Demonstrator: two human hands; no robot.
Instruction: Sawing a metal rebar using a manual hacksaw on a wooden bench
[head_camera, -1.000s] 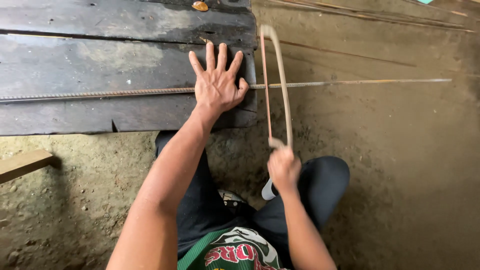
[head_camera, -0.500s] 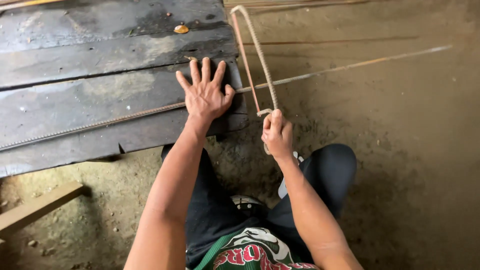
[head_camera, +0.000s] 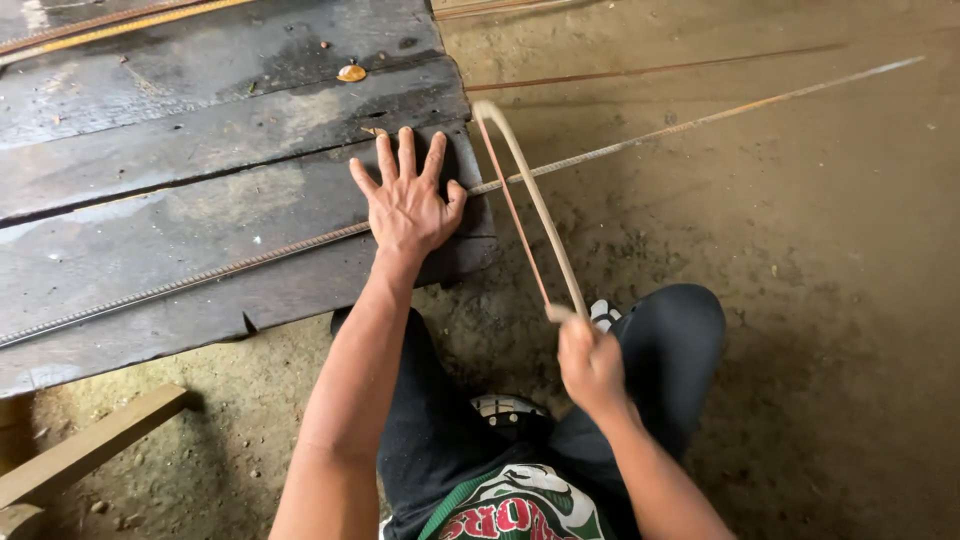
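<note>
Head view: my left hand (head_camera: 408, 205) lies flat, fingers spread, pinning the stiff ribbed steel rebar (head_camera: 200, 275) to the dark planks (head_camera: 180, 130) mid-frame, right hand (head_camera: 590, 365) clenched on the light hacksaw (head_camera: 530, 205) handle, lower centre.

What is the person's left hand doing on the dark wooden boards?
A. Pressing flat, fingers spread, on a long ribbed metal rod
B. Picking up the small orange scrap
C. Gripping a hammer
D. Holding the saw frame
A: the left hand lies flat with fingers spread on the ribbed metal rod that runs across the dark boards, while the right hand holds the hacksaw.
</note>
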